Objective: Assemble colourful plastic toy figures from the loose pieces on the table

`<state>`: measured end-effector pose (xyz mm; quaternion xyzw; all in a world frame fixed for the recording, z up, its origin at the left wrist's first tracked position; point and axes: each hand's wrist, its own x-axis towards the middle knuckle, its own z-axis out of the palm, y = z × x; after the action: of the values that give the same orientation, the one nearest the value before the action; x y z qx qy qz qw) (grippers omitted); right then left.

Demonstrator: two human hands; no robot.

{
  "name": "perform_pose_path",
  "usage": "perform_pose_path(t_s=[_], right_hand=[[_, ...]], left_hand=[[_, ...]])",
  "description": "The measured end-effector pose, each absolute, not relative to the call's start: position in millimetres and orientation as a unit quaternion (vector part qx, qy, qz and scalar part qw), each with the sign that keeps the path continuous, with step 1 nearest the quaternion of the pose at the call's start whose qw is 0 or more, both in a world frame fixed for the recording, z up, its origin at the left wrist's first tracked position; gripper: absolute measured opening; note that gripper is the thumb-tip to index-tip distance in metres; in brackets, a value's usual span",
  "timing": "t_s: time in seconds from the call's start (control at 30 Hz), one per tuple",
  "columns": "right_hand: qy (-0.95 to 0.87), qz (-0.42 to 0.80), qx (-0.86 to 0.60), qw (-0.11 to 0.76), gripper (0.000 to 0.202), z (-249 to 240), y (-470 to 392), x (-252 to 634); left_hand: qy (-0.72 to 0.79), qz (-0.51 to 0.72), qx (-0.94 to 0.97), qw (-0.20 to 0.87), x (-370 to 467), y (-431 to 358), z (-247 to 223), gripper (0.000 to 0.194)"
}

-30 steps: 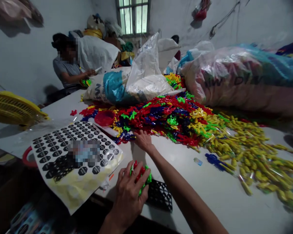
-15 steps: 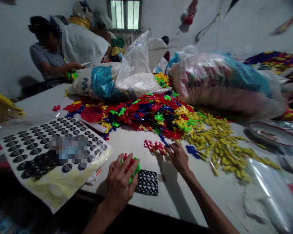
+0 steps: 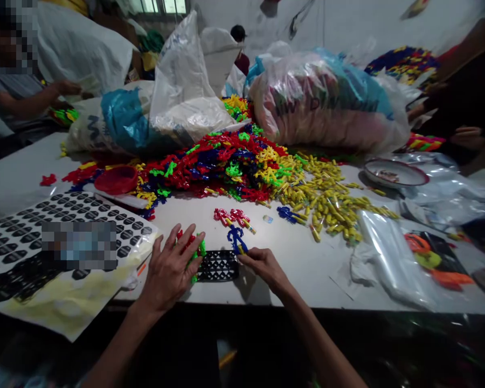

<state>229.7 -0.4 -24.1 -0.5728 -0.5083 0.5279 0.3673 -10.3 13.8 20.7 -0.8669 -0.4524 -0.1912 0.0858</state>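
Though apart, left hand (image 3: 167, 270) round knobbly red-green plastic figures (image 3: 202, 247), right hand (image 3: 265, 265) tight on a spindly blue figure (image 3: 235, 237)

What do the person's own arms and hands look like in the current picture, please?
The left hand and right hand are bare, with slender fingers and no gloves. The slim forearms show no sleeves, watch or bracelet; no rings can be made out.

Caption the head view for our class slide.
Left hand over red and green pieces; right hand holds a blue figure.
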Motion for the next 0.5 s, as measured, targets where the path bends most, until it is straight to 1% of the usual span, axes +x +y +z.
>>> perform_pose_path(t_s=[0.1,0.17,0.27,0.4,0.5], right_hand=[[-0.467,0.603,-0.543,0.351,0.024,-24,-7,224],[-0.452,0.606,-0.553,0.349,0.019,-29,-9,216],[-0.442,0.568,-0.584,0.376,0.015,-38,-7,194],[-0.460,0.527,-0.566,0.436,0.012,-46,3,158],[-0.521,0.446,-0.576,0.445,0.010,-53,8,140]], left_hand=[[-0.419,-0.188,-0.886,0.067,-14,19,21,0.040],[-0.415,-0.219,-0.881,0.059,-13,21,18,0.038],[-0.426,-0.250,-0.868,0.049,-12,21,16,0.034],[-0.429,-0.244,-0.869,0.045,-10,19,15,0.035],[-0.433,-0.241,-0.867,0.044,-12,20,14,0.036]])
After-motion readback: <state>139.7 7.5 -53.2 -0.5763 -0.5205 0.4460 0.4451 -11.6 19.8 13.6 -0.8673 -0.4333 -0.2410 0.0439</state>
